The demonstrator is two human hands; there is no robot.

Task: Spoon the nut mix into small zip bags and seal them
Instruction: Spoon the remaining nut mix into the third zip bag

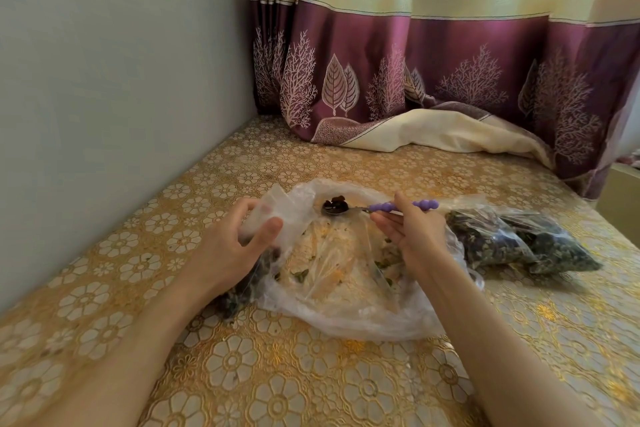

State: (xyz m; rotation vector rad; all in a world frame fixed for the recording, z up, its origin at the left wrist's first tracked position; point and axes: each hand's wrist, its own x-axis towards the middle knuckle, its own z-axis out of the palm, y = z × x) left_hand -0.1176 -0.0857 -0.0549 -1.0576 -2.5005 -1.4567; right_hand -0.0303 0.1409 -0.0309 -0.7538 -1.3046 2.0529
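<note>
Gold floral tablecloth point(242, 357) under a purple-bordered curtain point(450, 62); on it, a loaded spoon point(335, 207), bowl full of dark nut mix, lying level with its long axis left to right, bowl toward the small zip bag point(268, 210) just to its left; right hand point(412, 232) pinches the purple handle; left hand point(239, 239) grips the bag with thumb and curled fingers, mouth toward the spoon, apparently open; judged next: a short leftward carry; beneath, the large clear bag point(346, 288), nearly emptied; filled bags point(519, 243) lie right, clear of the path.
</note>
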